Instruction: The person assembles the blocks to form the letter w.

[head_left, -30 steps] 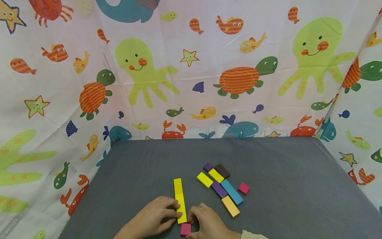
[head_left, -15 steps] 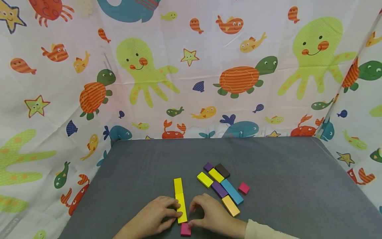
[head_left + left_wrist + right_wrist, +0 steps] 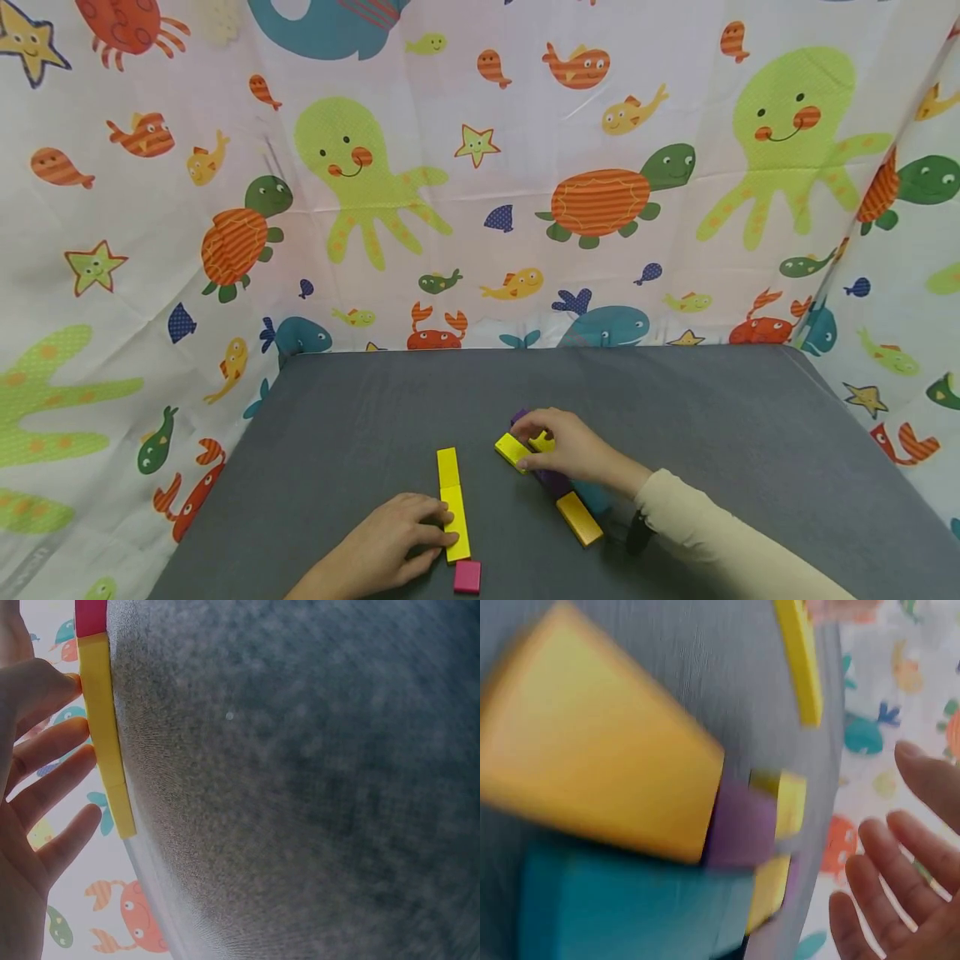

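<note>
My left hand (image 3: 397, 537) touches the side and top of a long yellow block (image 3: 456, 525) with its fingertips. A shorter yellow block (image 3: 447, 467) continues that row at the far end, and a pink block (image 3: 467, 577) sits at the near end. My right hand (image 3: 576, 450) is over the group of blocks on the right, thumb and fingers spread about a yellow block (image 3: 510, 451). In the right wrist view its fingers (image 3: 885, 877) stand apart with nothing between them. Its palm and wrist hide the dark and loose pink blocks.
An orange-yellow block (image 3: 579, 518), a purple block (image 3: 553, 482) and a mostly covered blue block (image 3: 594, 497) lie in the right group. Grey cloth covers the table (image 3: 360, 417). A curtain (image 3: 480, 192) with sea animals hangs behind it.
My right hand has let go of the pink block at the row's near end and moved up and right to the other blocks. My left hand has stayed in place.
</note>
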A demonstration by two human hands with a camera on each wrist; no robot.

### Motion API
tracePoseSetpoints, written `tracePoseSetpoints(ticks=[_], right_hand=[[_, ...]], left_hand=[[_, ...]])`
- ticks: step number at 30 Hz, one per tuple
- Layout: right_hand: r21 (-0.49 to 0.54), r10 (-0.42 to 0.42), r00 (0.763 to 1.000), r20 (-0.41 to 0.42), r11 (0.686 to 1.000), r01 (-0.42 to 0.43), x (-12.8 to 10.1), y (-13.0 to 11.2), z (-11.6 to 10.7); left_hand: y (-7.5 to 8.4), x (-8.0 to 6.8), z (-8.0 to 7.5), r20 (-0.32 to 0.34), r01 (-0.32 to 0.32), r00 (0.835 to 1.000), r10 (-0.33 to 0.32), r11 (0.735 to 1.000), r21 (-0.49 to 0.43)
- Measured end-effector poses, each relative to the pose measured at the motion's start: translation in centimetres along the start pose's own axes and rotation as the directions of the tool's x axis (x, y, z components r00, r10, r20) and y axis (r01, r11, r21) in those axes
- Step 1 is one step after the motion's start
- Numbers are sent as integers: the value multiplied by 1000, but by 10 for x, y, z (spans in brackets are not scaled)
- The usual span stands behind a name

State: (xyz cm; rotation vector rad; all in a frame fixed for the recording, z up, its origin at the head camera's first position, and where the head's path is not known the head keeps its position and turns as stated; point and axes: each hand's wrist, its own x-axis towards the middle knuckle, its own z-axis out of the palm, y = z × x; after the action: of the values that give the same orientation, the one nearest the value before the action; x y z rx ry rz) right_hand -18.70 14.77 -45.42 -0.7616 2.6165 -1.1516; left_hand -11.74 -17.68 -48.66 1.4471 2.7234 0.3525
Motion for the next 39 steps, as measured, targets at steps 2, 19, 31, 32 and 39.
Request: tracePoseSetpoints(ticks=[2,19,31,32,39], right_hand=[[4,0,1000,14,1000,0,5,7,-6],[-65,-17,994,105,998,24,29,37,-7],[-132,-38,988,149,989,58,34,47,-7],[-130,-38,987,156,990,59,35,48,-7],[-119,-38,980,194,991,62,36,51,-8]], left_hand=[[0,0,0,1,-2,1000,2,1000,-8],[1,0,-2,13,14,1000,-13,999,-48],[2,1,-4,0,6,1000,-6,999,-48],[2,1,-4,0,7,1000,-7,999,-48],[3,1,-5,24,26,999,-24,998,-56]])
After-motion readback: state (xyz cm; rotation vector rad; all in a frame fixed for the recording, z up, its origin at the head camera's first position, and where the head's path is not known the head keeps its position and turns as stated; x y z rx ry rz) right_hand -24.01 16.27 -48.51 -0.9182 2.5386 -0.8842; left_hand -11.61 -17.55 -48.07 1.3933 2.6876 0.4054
